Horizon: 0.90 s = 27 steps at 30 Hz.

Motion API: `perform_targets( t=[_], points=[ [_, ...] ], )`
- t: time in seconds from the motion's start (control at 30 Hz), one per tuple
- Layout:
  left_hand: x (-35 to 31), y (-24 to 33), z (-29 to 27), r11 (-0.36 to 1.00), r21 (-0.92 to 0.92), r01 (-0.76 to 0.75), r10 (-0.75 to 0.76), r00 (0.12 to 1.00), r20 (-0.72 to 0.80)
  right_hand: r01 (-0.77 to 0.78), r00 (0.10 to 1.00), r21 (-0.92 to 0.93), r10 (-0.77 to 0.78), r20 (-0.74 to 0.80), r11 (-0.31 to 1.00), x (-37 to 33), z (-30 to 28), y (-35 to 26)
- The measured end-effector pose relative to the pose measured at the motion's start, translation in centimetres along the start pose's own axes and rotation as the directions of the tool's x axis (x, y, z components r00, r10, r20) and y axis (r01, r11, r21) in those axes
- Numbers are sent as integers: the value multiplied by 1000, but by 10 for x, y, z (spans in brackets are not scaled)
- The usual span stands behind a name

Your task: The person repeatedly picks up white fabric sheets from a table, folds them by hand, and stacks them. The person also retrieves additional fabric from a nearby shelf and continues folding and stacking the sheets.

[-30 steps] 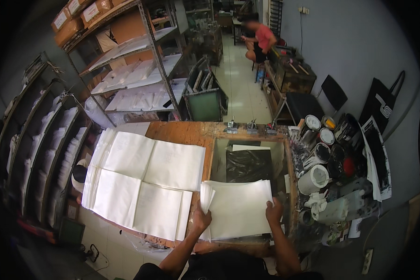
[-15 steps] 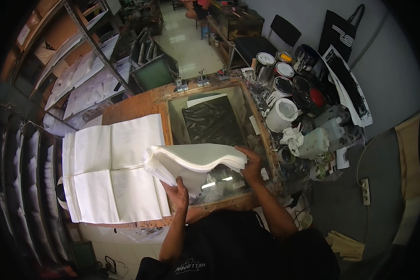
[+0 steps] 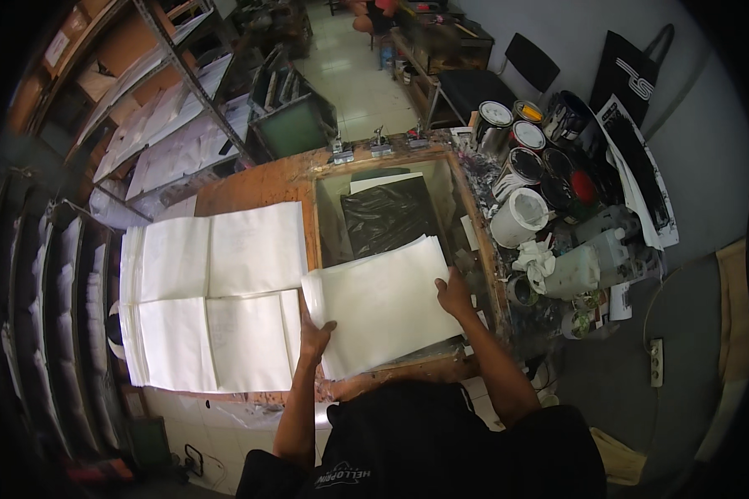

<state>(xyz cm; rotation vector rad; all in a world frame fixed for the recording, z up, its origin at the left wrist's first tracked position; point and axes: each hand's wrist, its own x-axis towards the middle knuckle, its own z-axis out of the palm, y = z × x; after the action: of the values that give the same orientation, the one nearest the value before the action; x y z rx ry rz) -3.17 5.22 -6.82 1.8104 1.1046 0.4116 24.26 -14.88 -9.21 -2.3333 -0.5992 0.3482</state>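
A stack of thin white sheets [image 3: 383,303], perhaps flat bags, lies nearly flat over the near part of a glass panel [image 3: 329,224] set in the wooden worktable. My left hand [image 3: 314,337] is closed on its left edge, thumb on top and the other fingers partly hidden. At the right edge, my right hand [image 3: 453,295] grips the same stack. Just left of it, overlapping piles of similar white sheets [image 3: 171,262] cover the table's left side. Black plastic [image 3: 387,216] shows on the panel beyond the held stack.
Paint cans [image 3: 520,166], a white bucket [image 3: 524,212] and plastic jugs [image 3: 574,258] crowd the table's right side. Metal hinge clamps [image 3: 380,145] line the far edge. Racks of sheets [image 3: 158,116] stand at left. Another person [image 3: 370,17] sits in the far background.
The stack, bent in a wave before, is now flattened and lowered over the glass. My left hand moved to its left edge. The whole view shifted slightly.
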Motion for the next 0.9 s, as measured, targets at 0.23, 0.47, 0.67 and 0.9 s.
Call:
perform_targets(
  t=[0.23, 0.47, 0.67, 0.9],
  points=[
    [-23, 24, 12, 953, 158, -257, 284, 941, -182, 96, 979, 422, -9, -205, 901, -29, -19, -30],
    [-53, 63, 14, 886, -313, -342, 220, 905, -365, 177, 959, 812, 89, -270, 556, -55, -78, -81],
    [11, 76, 17, 897, -305, -320, 202, 911, -359, 260, 965, 661, -156, -213, 704, -3, -47, -51],
    [-32, 68, 18, 802, -541, -253, 109, 953, -284, 62, 992, 591, 17, -127, 804, -39, -69, -62]
  ],
)
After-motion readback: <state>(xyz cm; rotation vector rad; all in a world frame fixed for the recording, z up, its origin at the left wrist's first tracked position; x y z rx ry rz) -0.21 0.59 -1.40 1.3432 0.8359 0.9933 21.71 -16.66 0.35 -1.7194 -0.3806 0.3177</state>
